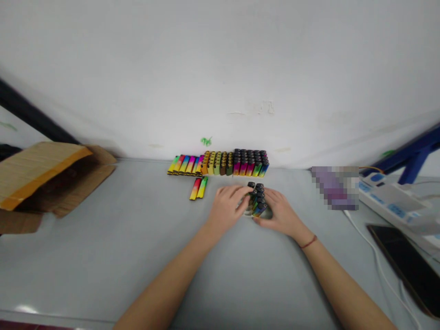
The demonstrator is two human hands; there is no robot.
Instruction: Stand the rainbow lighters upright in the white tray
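Just behind the handled pieces (260, 205) stand colourful rows (216, 167).

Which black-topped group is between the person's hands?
The smaller, nearer cluster, between left hand and right hand; the larger block stands by the wall.

Bunch (259, 201) at my fingers (241, 192): black tops, green-to-blue fades. Right rear block (250, 164): black tops, pink/yellow/green/blue gradients. Middle block (217, 167): orange, yellow, pale green, brown. Loose pair (195, 189): pink-yellow, green-yellow. My bracelet (309, 242): red. Worktop (137, 261): plain grey.
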